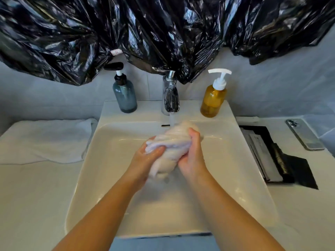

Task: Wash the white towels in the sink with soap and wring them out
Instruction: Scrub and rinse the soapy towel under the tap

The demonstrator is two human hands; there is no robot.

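Hands (145, 157) (193, 156) grip towel (170, 141); bottles (125, 96) (213, 100) flank tap (170, 96); plastic (163, 33), seemingly bags, overhangs.

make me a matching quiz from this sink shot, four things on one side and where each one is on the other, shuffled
Things:
1 twisted towel
2 folded towel
3 amber bottle
4 phone

Places:
a on the counter, far right
b gripped by the left hand and right hand over the sink
c on the sink ledge, right of the tap
d on the counter left of the sink

Pairs: 1-b, 2-d, 3-c, 4-a
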